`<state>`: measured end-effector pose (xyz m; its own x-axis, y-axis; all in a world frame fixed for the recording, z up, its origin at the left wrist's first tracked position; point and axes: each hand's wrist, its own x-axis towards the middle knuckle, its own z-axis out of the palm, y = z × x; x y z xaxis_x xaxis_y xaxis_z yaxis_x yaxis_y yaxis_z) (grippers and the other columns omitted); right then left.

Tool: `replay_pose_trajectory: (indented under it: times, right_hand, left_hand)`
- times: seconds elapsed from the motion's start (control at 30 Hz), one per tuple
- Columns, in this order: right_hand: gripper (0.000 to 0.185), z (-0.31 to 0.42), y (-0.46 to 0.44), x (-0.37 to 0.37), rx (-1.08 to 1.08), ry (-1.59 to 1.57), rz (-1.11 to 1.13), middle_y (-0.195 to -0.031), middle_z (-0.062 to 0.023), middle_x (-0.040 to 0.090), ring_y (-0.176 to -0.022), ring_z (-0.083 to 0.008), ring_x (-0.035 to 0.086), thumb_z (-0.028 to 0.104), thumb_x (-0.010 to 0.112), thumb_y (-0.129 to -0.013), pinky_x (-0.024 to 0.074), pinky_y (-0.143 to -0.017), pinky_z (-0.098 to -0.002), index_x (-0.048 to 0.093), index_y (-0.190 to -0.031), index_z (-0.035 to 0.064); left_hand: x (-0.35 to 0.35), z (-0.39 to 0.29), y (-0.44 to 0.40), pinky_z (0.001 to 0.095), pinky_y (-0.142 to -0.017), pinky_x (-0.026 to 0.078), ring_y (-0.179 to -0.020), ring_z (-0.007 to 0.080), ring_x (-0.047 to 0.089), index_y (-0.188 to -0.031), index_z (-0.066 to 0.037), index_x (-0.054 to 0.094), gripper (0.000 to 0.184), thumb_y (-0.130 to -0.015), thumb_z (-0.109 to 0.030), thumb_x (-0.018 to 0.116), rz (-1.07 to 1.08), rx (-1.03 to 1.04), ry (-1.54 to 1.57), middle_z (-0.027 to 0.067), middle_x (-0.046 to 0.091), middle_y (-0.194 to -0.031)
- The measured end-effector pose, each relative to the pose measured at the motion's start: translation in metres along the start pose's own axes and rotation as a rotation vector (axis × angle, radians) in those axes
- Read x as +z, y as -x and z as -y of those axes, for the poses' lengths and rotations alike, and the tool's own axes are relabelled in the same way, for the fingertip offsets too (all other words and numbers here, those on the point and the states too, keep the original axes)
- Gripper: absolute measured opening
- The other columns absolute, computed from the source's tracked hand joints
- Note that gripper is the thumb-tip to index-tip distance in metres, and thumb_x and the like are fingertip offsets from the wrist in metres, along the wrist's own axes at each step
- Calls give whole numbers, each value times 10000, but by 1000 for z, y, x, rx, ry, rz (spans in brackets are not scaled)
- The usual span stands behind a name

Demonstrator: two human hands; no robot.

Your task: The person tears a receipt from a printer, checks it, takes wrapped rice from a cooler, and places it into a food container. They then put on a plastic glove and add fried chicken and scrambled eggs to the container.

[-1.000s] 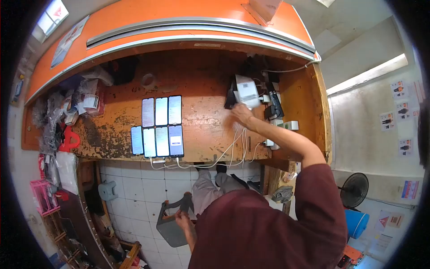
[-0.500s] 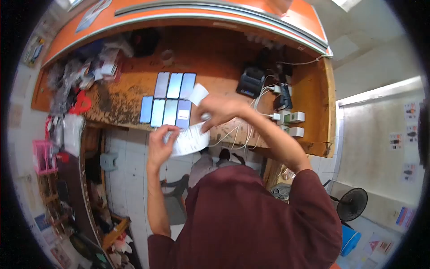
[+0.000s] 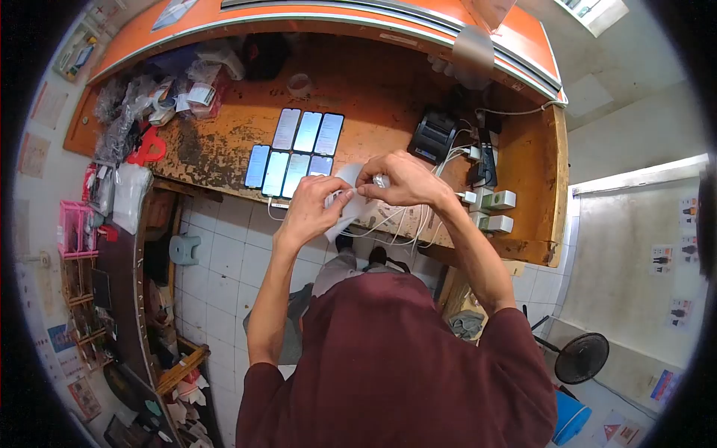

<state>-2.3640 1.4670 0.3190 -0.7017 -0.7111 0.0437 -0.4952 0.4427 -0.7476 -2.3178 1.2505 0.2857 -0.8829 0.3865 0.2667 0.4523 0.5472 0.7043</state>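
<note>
A thin white paper (image 3: 349, 213) hangs between my two hands at the front edge of the wooden desk (image 3: 381, 97). My left hand (image 3: 312, 207) pinches its left side, fingers bent over it. Opposite, my right hand (image 3: 396, 179) has thumb and finger closed at the paper's top, and a small shiny item (image 3: 382, 181), too small to name, shows among its fingers. Several lit phones lie in two rows beside my hands, among them an upper one (image 3: 307, 132) and a lower one (image 3: 275, 173); my left hand partly covers the lower row.
A black printer (image 3: 433, 137) stands right of the phones, near white chargers (image 3: 499, 199) and a black power strip (image 3: 485, 157). White cables (image 3: 407, 228) droop over the desk edge. A tape roll (image 3: 299, 85) lies behind; plastic bags (image 3: 119, 123) and a red item (image 3: 151, 146) are at left.
My left hand has risen from beside the stool, and my right hand has come left from the printer. Both now hold the paper, which showed printed text half a second ago.
</note>
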Motion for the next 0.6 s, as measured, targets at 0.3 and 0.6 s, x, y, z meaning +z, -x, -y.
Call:
replay_pose_trajectory:
  times: [0.3, 0.6]
  right_hand:
    - [216, -6, 9, 29, 166, -180, -75, -703, -118, 618, -663, -166, 576, 198, 634, -837, 463, -640, -309, 669, -895, -7]
    - [247, -61, 49, 14, 198, -363, 24, -721, -66, 651, -714, -142, 573, 240, 649, -897, 446, -673, -330, 688, -827, 6]
  left_hand:
    - [18, -9, 14, 369, -809, 379, -762, 230, 615, -797, -57, 654, 110, -821, -164, 662, -146, 67, -141, 65, 658, -776]
    - [-3, 7, 49, 326, -639, 488, -692, 218, 665, -798, -40, 689, 147, -820, -185, 700, -131, -203, 52, 92, 690, -770]
